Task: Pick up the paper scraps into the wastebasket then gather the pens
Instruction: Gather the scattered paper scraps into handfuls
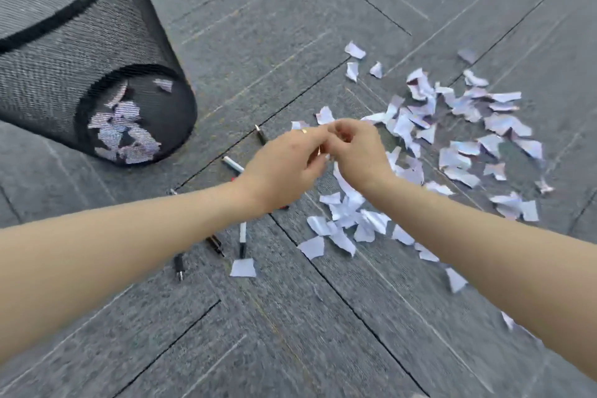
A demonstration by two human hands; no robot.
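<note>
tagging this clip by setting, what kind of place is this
Probably an office floor. The ground is grey carpet tiles, a black mesh wastebasket stands on them, and pens lie scattered beside torn paper scraps. No walls or furniture show, so this is a guess.

Hands (326,152) meet above paper scraps (452,126), pens (242,239).

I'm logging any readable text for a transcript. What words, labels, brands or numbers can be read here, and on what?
None can be read.
Paper scraps on the carpet: faint coloured print, too blurred to read.
Scraps inside the mesh wastebasket: marks hidden by the mesh, unreadable.
Pens on the carpet: any label is too small to read.
</note>
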